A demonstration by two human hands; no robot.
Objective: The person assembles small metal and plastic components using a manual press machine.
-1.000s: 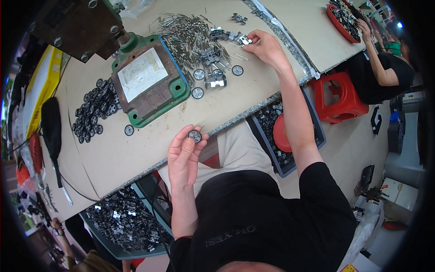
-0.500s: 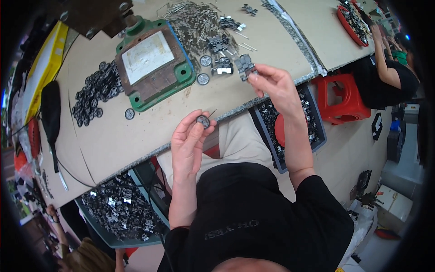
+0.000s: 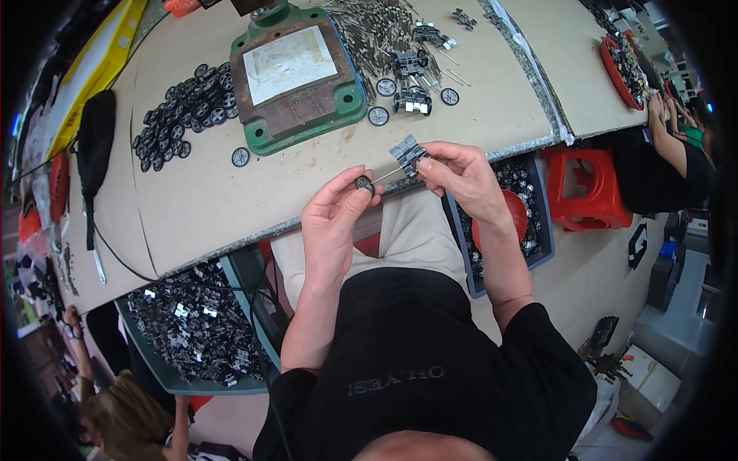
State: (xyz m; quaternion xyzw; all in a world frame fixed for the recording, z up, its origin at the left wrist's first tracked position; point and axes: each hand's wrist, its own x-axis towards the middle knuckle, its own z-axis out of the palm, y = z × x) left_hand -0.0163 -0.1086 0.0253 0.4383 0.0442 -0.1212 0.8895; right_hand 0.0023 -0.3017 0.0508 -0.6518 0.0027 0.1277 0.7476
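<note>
In the head view, the left hand (image 3: 332,223) is raised over the near edge of the table (image 3: 200,207), its thumb and fingertips pinched on a small black wheel (image 3: 364,184) with a thin metal axle sticking out toward the right. The right hand (image 3: 460,178) is just beside it, fingers closed around a small grey chassis piece (image 3: 407,154) held tilted at the fingertips; the axle tip reaches close to that piece, though whether they touch cannot be told. Both things sit between the 2 hands, above the table's front edge and the person's lap. Farther back on the table stands a green press base (image 3: 304,127) with a rusty brown plate on top, a heap of black wheels (image 3: 181,115) to its left, and a pile of thin metal axles (image 3: 369,27) behind it. About 3 loose wheels and an assembled chassis (image 3: 413,100) lie near the base. A grey bin of finished parts (image 3: 192,330) sits below the table at the left, and a blue bin (image 3: 530,223) at the right. Another person's arm (image 3: 669,138) shows at the far right.
</note>
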